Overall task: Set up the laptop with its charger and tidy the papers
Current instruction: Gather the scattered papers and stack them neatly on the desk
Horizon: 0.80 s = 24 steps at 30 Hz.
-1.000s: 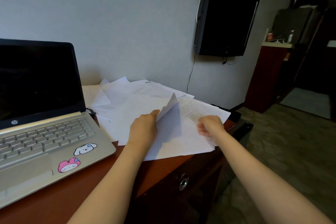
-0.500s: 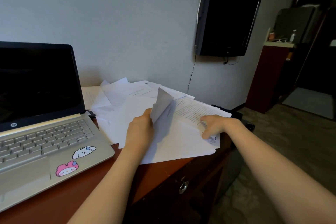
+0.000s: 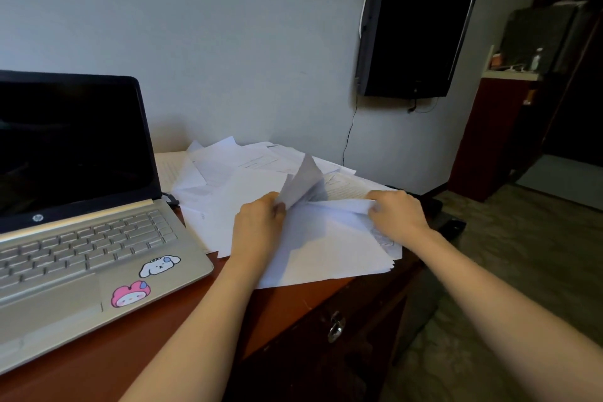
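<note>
- The open HP laptop (image 3: 81, 238) sits at the left end of the wooden desk (image 3: 287, 300), with its screen dark. It shows a dog sticker (image 3: 160, 265) and a pink sticker (image 3: 130, 295) beside the trackpad.
- A dark plug (image 3: 171, 198) sits at the laptop's right rear corner. It looks like the charger lead, but where it runs is hidden, so I cannot tell if that half of the task is finished.
- The papers (image 3: 248, 166) lie in a loose, fanned heap just right of the laptop. They spread from the wall to the desk's front edge, with the corners pointing every way.
- The left hand (image 3: 259, 225) is closed on an upturned sheet (image 3: 301, 183), pinching it near its lower corner as it did half a second ago. The sheet now stands steeper.
- The right hand (image 3: 396, 214) has changed most. Half a second ago its fingers pressed flat on the printed page. Now they are curled round the right edge of a top sheet, which is lifted off the heap.
- With both hands gripping paper, gathering has probably begun, though no square stack exists yet.
- A black object (image 3: 437, 209) lies just beyond the right hand at the desk's end. It is too dark to identify.
- A wall-mounted television (image 3: 414, 23) hangs above, well apart from the work.
</note>
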{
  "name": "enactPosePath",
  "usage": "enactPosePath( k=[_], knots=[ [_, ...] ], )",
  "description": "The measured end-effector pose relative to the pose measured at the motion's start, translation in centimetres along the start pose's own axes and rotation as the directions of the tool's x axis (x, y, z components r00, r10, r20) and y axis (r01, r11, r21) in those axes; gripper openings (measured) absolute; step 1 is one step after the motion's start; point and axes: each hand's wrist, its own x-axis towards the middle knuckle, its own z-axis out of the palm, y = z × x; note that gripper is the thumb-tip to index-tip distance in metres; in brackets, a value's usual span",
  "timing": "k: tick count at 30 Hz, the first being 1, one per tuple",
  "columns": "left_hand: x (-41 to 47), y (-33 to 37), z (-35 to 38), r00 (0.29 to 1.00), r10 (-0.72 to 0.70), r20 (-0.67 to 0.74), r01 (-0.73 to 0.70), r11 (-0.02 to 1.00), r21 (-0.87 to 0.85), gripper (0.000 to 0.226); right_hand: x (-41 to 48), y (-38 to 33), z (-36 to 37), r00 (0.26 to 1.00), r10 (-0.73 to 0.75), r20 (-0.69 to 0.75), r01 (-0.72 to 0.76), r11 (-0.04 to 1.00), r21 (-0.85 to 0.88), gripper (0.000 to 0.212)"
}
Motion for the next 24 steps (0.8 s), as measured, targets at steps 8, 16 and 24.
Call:
enactPosePath(
  k=[8,16,24],
  knots=[
    [0.0,1.5,-0.9,0.994,0.102,0.027,-0.103,0.993,0.052,0.026,-4.2,-7.7,1.9,0.916,-0.318,-0.244,0.379,0.885,0.270,0.018],
    [0.0,1.5,-1.0,0.987,0.032,0.159,-0.045,0.996,0.083,0.046,-5.2,-8.4,0.3,0.994,-0.088,-0.065,0.105,0.599,0.793,0.026],
    [-0.7,1.9,-0.5,0.958,0.175,0.227,-0.211,0.967,0.143,0.025,-0.6,-0.5,0.9,0.829,0.434,0.353,-0.559,0.659,0.503,0.028]
  ],
)
